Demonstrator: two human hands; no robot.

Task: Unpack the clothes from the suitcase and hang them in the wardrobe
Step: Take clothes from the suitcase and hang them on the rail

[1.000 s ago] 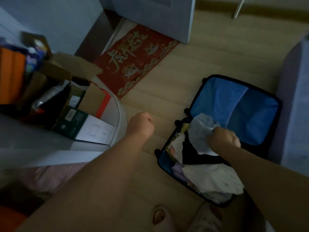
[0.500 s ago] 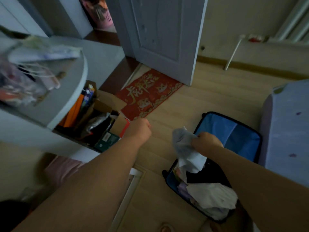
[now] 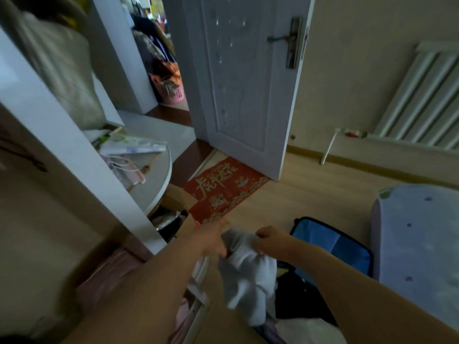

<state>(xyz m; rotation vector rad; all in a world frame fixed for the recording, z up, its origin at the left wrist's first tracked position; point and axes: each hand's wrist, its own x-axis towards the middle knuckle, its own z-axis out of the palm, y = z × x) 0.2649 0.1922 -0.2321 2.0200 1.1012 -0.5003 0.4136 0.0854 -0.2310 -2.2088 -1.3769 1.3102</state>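
Note:
A pale grey-white garment hangs in the air above the open suitcase, which has a blue lining and lies on the floor at lower right. My right hand grips the garment's top edge. My left hand holds the same garment at its left side, fingers curled into the cloth. More clothes, white and black, lie piled in the suitcase's near half. The wardrobe's white side panel stands at the left, its inside mostly out of sight.
A rounded white shelf with bags sticks out from the wardrobe side, boxes beneath it. A red doormat lies before the open grey door. A bed corner is at right, a radiator on the wall.
My right hand lifted the pale garment out of the suitcase and up. My left hand, a loose fist before, came over and took hold of the garment. My view rose toward the door.

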